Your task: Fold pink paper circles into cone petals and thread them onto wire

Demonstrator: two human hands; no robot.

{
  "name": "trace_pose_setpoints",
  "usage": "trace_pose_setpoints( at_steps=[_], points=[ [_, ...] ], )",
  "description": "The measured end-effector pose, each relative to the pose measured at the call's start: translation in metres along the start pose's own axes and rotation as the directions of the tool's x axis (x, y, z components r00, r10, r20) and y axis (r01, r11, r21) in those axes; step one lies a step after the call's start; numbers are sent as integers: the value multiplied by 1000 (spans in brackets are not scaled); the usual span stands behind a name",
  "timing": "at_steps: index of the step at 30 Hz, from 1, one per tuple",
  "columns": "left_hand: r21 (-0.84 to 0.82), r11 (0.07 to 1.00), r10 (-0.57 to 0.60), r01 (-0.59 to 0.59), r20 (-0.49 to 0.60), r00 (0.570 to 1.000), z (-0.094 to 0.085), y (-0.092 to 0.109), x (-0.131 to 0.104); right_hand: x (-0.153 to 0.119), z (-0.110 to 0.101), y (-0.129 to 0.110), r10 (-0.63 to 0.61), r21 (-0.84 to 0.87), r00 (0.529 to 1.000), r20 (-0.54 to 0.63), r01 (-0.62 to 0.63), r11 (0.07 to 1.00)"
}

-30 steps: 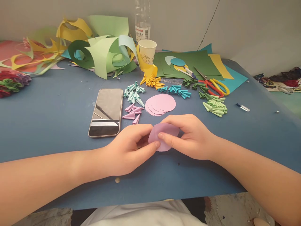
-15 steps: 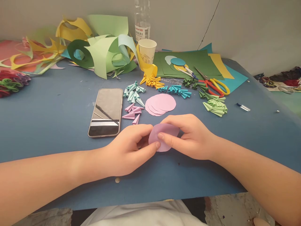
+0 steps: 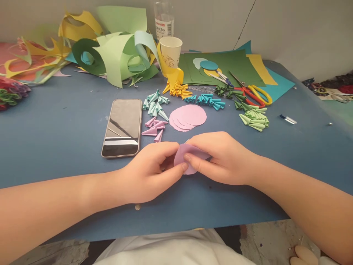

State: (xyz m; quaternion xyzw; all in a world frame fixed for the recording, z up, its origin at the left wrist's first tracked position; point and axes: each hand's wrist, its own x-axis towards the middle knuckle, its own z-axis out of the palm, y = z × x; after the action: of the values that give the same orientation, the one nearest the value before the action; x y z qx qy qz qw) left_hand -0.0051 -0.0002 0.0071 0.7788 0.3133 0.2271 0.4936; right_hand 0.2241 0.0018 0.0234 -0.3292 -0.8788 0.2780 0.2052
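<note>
A purple paper disc (image 3: 182, 152) is pinched between my two hands and curls up at its right side. My left hand (image 3: 154, 171) grips its lower left edge between thumb and fingers. On the right side, my right hand (image 3: 220, 158) presses its thumb on the face, with its fingers behind. Just beyond lie overlapping pink discs (image 3: 190, 117). Small purple cones (image 3: 156, 129) are left of them, with pale aqua cones (image 3: 156, 105) behind. Blue cones (image 3: 206, 100), yellow cones (image 3: 178, 89) and green cones (image 3: 255, 118) lie farther out.
A phone (image 3: 122, 127) lies left of the cones. At the back are paper scraps (image 3: 111, 55), a paper cup (image 3: 171, 49), a bottle (image 3: 164, 22) and green sheets (image 3: 228, 62). Scissors (image 3: 249, 94) and a white-and-blue piece (image 3: 288, 119) lie to the right.
The purple disc is now curled more at its right side, under my right hand's fingers. The camera view has shifted slightly, so the table objects appear higher.
</note>
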Motion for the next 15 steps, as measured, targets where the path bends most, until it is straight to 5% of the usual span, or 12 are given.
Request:
trace_pose_setpoints(
  at_steps=[10,15],
  points=[
    [14,1000,18,-18,-4,1000,0,2,1,0,-2,-1,-5,-17,999,35,5,1000],
    [-48,999,-17,15,-42,999,1,0,0,1,2,2,-24,62,999,-41,26,998]
  ],
)
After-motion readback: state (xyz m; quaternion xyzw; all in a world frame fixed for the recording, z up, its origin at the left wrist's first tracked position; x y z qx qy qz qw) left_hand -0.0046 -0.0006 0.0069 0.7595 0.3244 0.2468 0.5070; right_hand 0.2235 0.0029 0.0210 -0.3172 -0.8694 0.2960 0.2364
